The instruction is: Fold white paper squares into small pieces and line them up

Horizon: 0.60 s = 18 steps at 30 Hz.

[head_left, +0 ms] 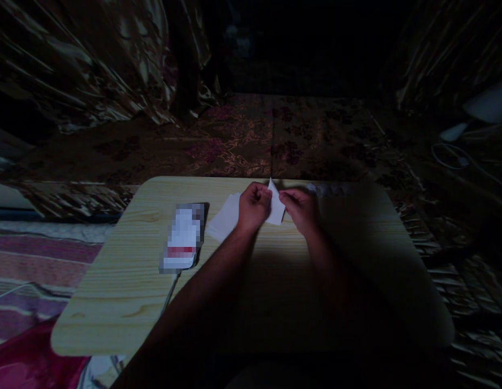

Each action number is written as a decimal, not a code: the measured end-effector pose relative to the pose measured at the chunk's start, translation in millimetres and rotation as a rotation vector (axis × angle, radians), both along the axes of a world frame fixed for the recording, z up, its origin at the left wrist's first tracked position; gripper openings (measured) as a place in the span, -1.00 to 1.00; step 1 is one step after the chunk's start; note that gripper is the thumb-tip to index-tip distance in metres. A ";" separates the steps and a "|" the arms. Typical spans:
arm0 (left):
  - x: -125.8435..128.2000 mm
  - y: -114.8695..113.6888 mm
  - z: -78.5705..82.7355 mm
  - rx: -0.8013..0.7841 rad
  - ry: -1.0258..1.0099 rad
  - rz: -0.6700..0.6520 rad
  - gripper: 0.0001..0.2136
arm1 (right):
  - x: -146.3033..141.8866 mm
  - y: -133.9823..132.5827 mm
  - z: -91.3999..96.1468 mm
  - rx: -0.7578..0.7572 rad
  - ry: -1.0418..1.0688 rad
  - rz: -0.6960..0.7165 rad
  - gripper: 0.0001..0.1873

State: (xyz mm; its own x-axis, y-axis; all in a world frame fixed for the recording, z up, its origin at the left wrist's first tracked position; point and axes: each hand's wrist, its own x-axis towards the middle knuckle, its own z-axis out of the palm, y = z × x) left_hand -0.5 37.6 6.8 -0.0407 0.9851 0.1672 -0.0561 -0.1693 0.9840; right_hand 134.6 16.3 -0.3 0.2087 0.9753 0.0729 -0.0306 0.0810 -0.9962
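Both my hands meet above the far middle of a small pale wooden table [125,302]. My left hand [254,208] and my right hand [301,209] are closed in pinches on a small folded white paper [276,208] held up between them, one corner pointing upward. A few more white paper sheets [224,219] lie flat on the table just left of my left hand. The room is dim and my right forearm is in shadow.
A phone [183,237] with a lit, blurred screen lies on the table's left half, a cable [169,294] running from it toward the near edge. Patterned carpet [251,135] lies beyond the table, striped bedding [27,270] at left, and a white object with cords [461,140] at far right.
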 end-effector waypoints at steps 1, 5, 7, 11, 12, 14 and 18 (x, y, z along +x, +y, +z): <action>-0.2 -0.1 0.1 0.001 0.005 -0.019 -0.81 | 0.5 -0.2 0.3 0.002 0.003 -0.004 -0.69; -0.9 -0.4 -0.6 0.015 0.022 -0.073 -0.79 | 1.2 0.3 0.1 -0.011 0.001 -0.010 -0.70; -0.6 -0.3 -2.3 0.021 0.017 -0.083 -0.80 | 0.9 0.7 0.3 -0.022 -0.002 -0.012 -0.70; 0.9 -0.1 -6.0 0.002 -0.022 -0.095 -0.71 | 0.4 0.4 2.2 -0.039 0.016 -0.012 -0.69; 1.1 -0.2 -6.4 0.007 -0.014 -0.093 -0.71 | 0.4 0.2 2.5 -0.045 0.020 -0.009 -0.68; 1.2 -0.5 -5.9 0.029 0.027 -0.078 -0.77 | 0.5 0.2 2.5 -0.053 0.020 0.001 -0.65; 0.3 -1.3 -3.2 0.080 0.081 -0.039 -0.83 | 0.4 1.7 -0.1 -0.036 0.021 0.000 -0.65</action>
State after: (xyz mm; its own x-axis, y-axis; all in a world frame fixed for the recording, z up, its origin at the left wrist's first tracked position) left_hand -0.2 36.3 3.6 0.0145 0.9691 0.2463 0.0148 -0.2465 0.9690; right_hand 135.0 17.9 -0.5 0.2093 0.9773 0.0329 -0.0513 0.0446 -0.9977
